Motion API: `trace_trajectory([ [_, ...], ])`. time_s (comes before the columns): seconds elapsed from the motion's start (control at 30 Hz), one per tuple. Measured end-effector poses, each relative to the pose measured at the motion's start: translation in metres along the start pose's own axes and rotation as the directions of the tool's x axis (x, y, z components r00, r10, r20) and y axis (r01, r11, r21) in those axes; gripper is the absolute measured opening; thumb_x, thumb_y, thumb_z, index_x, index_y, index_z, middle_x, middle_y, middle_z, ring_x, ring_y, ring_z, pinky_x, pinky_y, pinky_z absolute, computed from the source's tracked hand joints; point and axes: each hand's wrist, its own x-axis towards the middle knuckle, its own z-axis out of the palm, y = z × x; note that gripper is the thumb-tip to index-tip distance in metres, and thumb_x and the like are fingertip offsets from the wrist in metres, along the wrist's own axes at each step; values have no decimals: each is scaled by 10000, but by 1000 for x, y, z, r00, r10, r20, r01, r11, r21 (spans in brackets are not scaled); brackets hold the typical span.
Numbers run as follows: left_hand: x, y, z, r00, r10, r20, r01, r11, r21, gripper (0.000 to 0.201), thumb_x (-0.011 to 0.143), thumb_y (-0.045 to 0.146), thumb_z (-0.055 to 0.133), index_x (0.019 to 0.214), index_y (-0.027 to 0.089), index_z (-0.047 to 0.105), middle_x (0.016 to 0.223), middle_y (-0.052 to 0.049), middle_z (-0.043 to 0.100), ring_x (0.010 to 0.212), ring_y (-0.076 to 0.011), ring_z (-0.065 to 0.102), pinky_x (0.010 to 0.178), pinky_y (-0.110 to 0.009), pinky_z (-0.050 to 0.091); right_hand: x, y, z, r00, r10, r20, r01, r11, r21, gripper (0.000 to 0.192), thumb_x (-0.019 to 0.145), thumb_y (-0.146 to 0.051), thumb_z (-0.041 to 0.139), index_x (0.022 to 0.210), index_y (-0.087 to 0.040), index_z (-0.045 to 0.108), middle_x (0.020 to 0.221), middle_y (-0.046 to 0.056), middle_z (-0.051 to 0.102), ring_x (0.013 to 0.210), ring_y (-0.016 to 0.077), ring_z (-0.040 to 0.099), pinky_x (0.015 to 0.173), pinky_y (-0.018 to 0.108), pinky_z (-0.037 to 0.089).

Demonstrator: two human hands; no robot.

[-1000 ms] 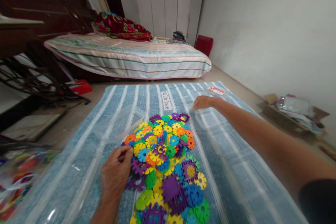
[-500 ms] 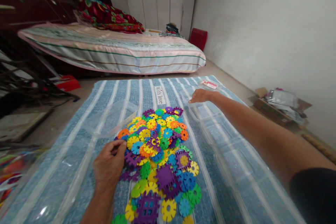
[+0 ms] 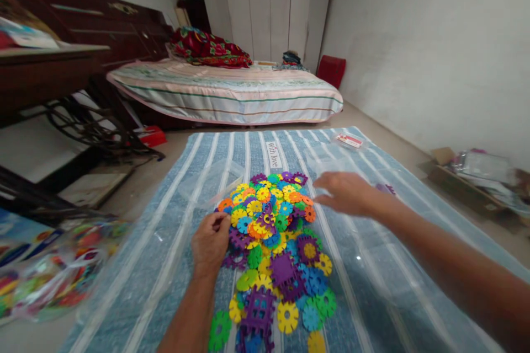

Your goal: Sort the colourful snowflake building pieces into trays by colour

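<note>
Head view: striped mat [image 3: 372,298] under both hands. Heap of plastic gear pieces [image 3: 275,242] unsorted, none joined that I can tell. Left hand [image 3: 211,242] pinches a purple piece at heap's left edge; right hand [image 3: 345,193] open, empty, just right of heap.

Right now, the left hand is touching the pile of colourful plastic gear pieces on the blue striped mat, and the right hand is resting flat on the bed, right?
Not quite. The head view shows the right hand hovering over the blue striped mat, by the pile of colourful plastic gear pieces, far from the bed. The left hand does touch the pile.
</note>
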Motion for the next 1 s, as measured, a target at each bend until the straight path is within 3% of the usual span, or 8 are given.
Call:
trace_trajectory([
  [0.07,-1,-1,1,1000,-5,-6,5,1000,-5,284,705,454,479,750,209,617,792,-19,679,688,-172,639,743,-293,517,-45,-43,12,992,-103,-67,106,994,33,228,837,-389,536,956,-242,664,861,63,686,789,211,634,717,329,485],
  [0.13,-1,-2,1,1000,-4,-9,4,1000,-8,275,706,445,483,754,210,616,794,-19,679,696,-173,642,748,-293,517,-84,-80,37,965,-188,-186,214,968,134,181,830,-372,537,921,-273,658,829,38,686,789,204,632,698,331,502],
  [0.23,-2,-3,2,1000,3,-3,-3,1000,-11,265,711,431,481,766,211,617,810,-20,681,711,-174,645,760,-294,516,-122,-114,87,927,-168,-336,266,926,269,164,821,-365,522,895,-296,651,850,28,695,718,183,637,591,301,526],
  [0.33,-3,-3,3,1000,-1,-6,1,1000,-9,266,710,418,472,773,205,620,814,-22,683,718,-175,645,765,-296,515,-142,-123,129,893,122,-434,52,928,369,171,835,-268,482,887,-280,644,882,56,687,783,204,645,651,333,545],
  [0.43,-3,-1,4,1000,-3,-12,3,1000,-9,270,707,416,469,764,200,623,807,-24,683,721,-176,644,761,-297,516,-153,-116,153,842,247,-480,-68,931,359,187,839,-268,490,966,-260,627,961,78,673,896,236,630,766,398,535],
  [0.7,-5,-1,4,1000,14,-16,-14,1000,-15,246,706,404,474,741,207,617,792,-15,682,709,-171,640,760,-293,513,-152,-102,169,843,305,-444,-203,943,262,271,796,-325,576,1016,-171,614,1102,144,620,1046,310,560,866,480,478],
  [1.0,-4,0,5,999,22,-28,-22,1000,-15,246,692,398,483,737,198,618,774,-21,677,709,-177,640,762,-292,511,-148,-102,157,823,402,-402,-198,866,460,271,738,-304,614,993,-223,570,1069,95,630,1024,275,568,874,459,481],
])
